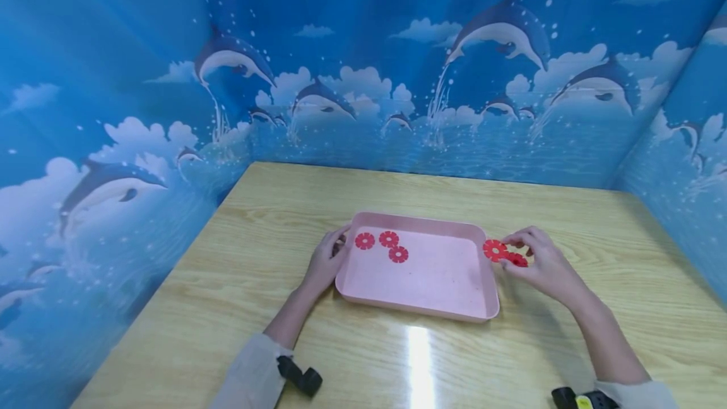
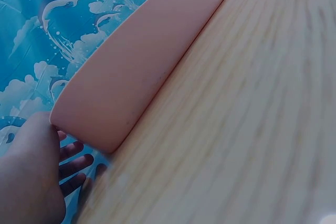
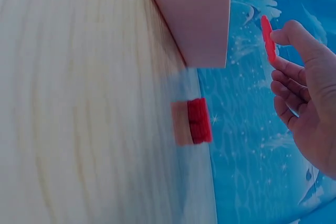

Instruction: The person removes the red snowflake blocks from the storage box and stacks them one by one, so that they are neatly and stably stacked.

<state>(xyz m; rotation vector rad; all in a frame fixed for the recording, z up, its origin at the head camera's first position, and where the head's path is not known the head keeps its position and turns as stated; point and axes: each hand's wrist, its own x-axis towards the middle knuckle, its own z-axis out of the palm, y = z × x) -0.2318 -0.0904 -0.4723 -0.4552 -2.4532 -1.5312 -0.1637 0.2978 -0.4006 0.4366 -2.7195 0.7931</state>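
A shallow pink tray (image 1: 420, 295) lies on the table, with three red notched discs (image 1: 365, 241) in its far left part. My left hand (image 1: 328, 260) holds the tray's left rim, its thumb side at the edge; in the left wrist view the other fingers hang loosely outside the wall. Just off the tray's right side, my right hand (image 1: 539, 260) pinches one red notched disc (image 3: 268, 39) between thumb and fingertips, on edge in the right wrist view. Below it, a small stack of the same red discs (image 3: 199, 120) stands on the table, beside the tray.
The light wood-grain table (image 1: 272, 207) extends around the tray. A blue curtain (image 1: 363, 137) printed with dolphins hangs behind the table and along both sides. Black camera straps (image 1: 299, 376) sit on both wrists. A bright reflection shows on the table in front of the tray.
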